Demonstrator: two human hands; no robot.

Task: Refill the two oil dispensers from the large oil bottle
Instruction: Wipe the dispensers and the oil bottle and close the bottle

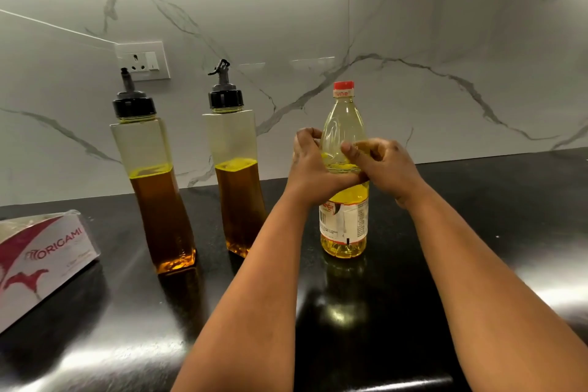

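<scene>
We find the large oil bottle (345, 169) standing upright on the black countertop (477, 232), right of centre, its red cap (343, 88) still on. It is roughly half full of pale yellow oil. The left hand (310, 165) wraps the bottle's shoulder from the left, fingers curled round the far side. The right hand (381, 165) grips it from the right, thumb across the front and fingers bent; the two hands meet at the bottle's front.

We note two square oil dispensers, the left dispenser (152, 181) and the right dispenser (237, 175), upright to the bottle's left, well apart from each other, each with a black spout cap and amber oil to about half height. A tissue box (41, 261) lies at the left edge. A wall socket (143, 60) sits on the marble backsplash
</scene>
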